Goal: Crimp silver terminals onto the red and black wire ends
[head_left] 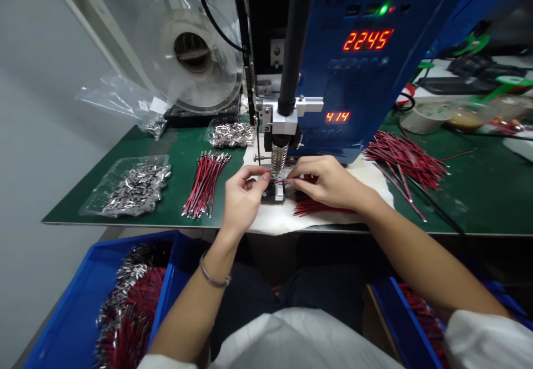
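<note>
"What sits at the left?"

"A shallow clear tray (135, 188) of small metal pieces, near the green table's (179, 158) left corner. Then a bundle of red-and-black leads (206, 185), ends towards the front edge."

"And the left hand (244, 202)?"

"Over the front edge, thumb and fingers curled towards the machine. I can't tell whether anything is gripped between them."

"Where's the short red wire (280, 181)?"

"Between the two hands, under the spring-wrapped shaft (278, 156) and above the small metal block (279, 192). Its long axis looks roughly crosswise, along the front edge."

"Which hand is nearer it?"

"The right hand (328, 180), I'd say: thumb and forefinger pinch its right end. The left fingertips are just beside the other end; contact is unclear."

"Further right?"

"More red leads (306, 206) lie below the right hand, by the front edge; a loose red heap (406, 160) lies farther back, beyond the cloth (381, 185)."
</note>
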Demonstrator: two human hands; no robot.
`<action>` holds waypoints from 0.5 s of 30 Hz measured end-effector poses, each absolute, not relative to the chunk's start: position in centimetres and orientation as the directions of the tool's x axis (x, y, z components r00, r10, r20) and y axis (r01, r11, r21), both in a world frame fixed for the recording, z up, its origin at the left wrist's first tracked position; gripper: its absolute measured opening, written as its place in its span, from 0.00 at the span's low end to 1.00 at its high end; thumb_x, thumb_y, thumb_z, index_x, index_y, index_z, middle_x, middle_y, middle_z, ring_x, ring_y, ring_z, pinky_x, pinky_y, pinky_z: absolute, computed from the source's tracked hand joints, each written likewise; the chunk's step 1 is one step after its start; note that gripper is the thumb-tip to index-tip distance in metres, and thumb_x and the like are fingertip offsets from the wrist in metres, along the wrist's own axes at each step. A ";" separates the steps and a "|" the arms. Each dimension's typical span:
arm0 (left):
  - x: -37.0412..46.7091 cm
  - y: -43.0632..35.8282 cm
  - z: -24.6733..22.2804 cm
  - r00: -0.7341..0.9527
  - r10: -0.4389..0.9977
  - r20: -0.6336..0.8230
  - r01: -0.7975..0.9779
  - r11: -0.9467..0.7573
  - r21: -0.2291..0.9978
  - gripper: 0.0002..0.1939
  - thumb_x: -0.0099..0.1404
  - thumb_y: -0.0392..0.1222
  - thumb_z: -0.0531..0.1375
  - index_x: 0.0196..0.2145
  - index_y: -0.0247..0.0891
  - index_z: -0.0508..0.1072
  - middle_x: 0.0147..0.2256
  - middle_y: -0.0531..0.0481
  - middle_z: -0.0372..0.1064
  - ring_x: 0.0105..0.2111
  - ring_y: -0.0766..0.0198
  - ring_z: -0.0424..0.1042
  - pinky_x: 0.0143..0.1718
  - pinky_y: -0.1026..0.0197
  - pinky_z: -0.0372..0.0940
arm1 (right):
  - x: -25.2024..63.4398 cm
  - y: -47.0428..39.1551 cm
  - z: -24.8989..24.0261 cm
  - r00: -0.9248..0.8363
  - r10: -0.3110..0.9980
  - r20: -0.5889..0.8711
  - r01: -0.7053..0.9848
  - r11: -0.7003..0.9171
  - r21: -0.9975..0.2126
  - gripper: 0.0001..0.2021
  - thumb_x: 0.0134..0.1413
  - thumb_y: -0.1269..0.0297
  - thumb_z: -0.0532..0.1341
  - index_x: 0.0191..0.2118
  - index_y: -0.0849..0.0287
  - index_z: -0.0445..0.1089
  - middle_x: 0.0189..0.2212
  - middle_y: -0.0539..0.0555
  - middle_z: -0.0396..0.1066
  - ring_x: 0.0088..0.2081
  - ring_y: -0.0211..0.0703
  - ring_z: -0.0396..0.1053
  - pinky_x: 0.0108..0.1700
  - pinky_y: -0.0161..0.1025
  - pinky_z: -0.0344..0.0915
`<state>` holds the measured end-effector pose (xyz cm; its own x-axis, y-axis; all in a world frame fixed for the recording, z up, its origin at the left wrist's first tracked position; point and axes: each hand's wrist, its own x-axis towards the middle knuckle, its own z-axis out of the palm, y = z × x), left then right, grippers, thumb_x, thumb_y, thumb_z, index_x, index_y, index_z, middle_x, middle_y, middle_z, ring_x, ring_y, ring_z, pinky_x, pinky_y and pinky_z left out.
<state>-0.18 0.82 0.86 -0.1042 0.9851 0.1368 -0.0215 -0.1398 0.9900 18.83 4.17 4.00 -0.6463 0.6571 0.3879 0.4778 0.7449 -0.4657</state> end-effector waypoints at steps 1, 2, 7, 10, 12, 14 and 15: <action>0.0 0.9 0.7 -0.120 0.983 0.135 -0.021 -0.139 0.990 0.07 0.56 0.43 0.64 0.32 0.38 0.75 0.28 0.51 0.69 0.17 0.74 0.53 0.18 0.65 0.49 | 18.8 4.2 4.0 -0.644 0.658 0.391 0.479 0.745 -0.464 0.08 0.58 0.70 0.58 0.35 0.64 0.76 0.31 0.57 0.73 0.31 0.40 0.70 0.35 0.35 0.63; 0.2 0.9 0.6 -0.133 0.982 0.131 -0.012 -0.134 0.991 0.08 0.56 0.44 0.65 0.32 0.38 0.75 0.27 0.52 0.69 0.17 0.73 0.52 0.18 0.65 0.48 | 18.8 4.1 4.0 -0.642 0.658 0.395 0.481 0.746 -0.460 0.08 0.58 0.70 0.58 0.35 0.64 0.76 0.30 0.57 0.73 0.31 0.40 0.70 0.34 0.35 0.63; 0.1 0.8 0.0 -0.178 0.977 0.120 0.025 -0.118 0.993 0.11 0.54 0.47 0.67 0.33 0.37 0.77 0.26 0.50 0.70 0.20 0.70 0.59 0.20 0.65 0.51 | 18.7 4.1 4.0 -0.638 0.652 0.410 0.481 0.753 -0.449 0.08 0.57 0.71 0.58 0.33 0.63 0.76 0.29 0.56 0.73 0.30 0.39 0.68 0.33 0.35 0.62; 0.1 0.8 -0.2 -0.199 0.973 0.120 0.023 -0.118 0.993 0.12 0.54 0.48 0.67 0.32 0.37 0.78 0.27 0.49 0.72 0.23 0.68 0.63 0.22 0.65 0.54 | 18.7 4.1 4.0 -0.642 0.652 0.403 0.476 0.751 -0.457 0.08 0.57 0.71 0.58 0.33 0.63 0.75 0.29 0.56 0.72 0.30 0.39 0.68 0.33 0.35 0.62; 0.1 0.9 -0.2 -0.209 0.971 0.117 0.022 -0.115 0.993 0.12 0.54 0.48 0.67 0.31 0.37 0.78 0.27 0.49 0.71 0.24 0.68 0.64 0.23 0.65 0.55 | 18.7 4.1 4.0 -0.644 0.654 0.396 0.477 0.748 -0.461 0.08 0.57 0.70 0.58 0.34 0.63 0.75 0.29 0.56 0.72 0.30 0.39 0.68 0.34 0.35 0.62; 0.1 0.9 -0.3 -0.219 0.969 0.112 0.014 -0.112 0.994 0.12 0.54 0.49 0.67 0.31 0.37 0.78 0.26 0.49 0.71 0.24 0.69 0.63 0.23 0.65 0.55 | 18.7 4.1 4.0 -0.644 0.656 0.394 0.480 0.747 -0.460 0.08 0.58 0.70 0.58 0.33 0.63 0.75 0.29 0.56 0.72 0.30 0.39 0.68 0.34 0.35 0.62; 0.1 0.9 -0.3 -0.223 0.968 0.112 0.009 -0.113 0.994 0.13 0.54 0.49 0.67 0.31 0.36 0.78 0.26 0.50 0.70 0.23 0.69 0.63 0.23 0.65 0.55 | 18.7 4.1 4.0 -0.643 0.656 0.394 0.481 0.747 -0.459 0.08 0.58 0.70 0.58 0.33 0.62 0.75 0.29 0.56 0.73 0.30 0.39 0.68 0.34 0.35 0.62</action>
<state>0.10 0.92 -0.29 -0.2228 0.9684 0.1118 0.0087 -0.1128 0.9936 18.68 4.08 3.98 -0.6434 0.6563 0.3941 0.4812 0.7471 -0.4586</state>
